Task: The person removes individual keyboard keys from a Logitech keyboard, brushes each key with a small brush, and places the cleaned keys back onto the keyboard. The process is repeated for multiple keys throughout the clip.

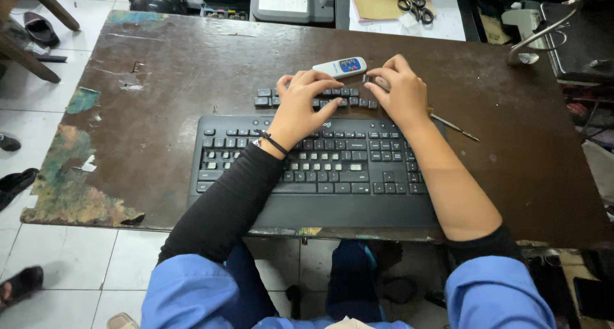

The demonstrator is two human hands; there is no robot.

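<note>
Item: black keyboard, lying flat near the front edge of a worn brown surface. Several key positions in its left and middle rows show pale gaps where caps are off.

Item: loose black keycaps, set in two short rows on the surface just behind the keyboard, between the two hands and running under them.

Left hand: rests above the top edge of the keyboard, fingers curled down onto the rows of keycaps, index finger stretched toward the right hand. Whether it grips a cap cannot be told. A dark band sits on the wrist; black sleeve to the wrist.

Right hand: lies at the right end of the keycap rows, fingers bent and drawn together over a small keycap; the grasp looks like a pinch, though the cap is mostly hidden.

Item: small white remote with blue buttons, just behind the hands, tilted, near the fingertips.

Item: thin metal tool, on the surface right of the keyboard, beside the right forearm.

Item: scissors on papers at the far edge.

Item: dark sandals on the tiled floor to the left.
</note>
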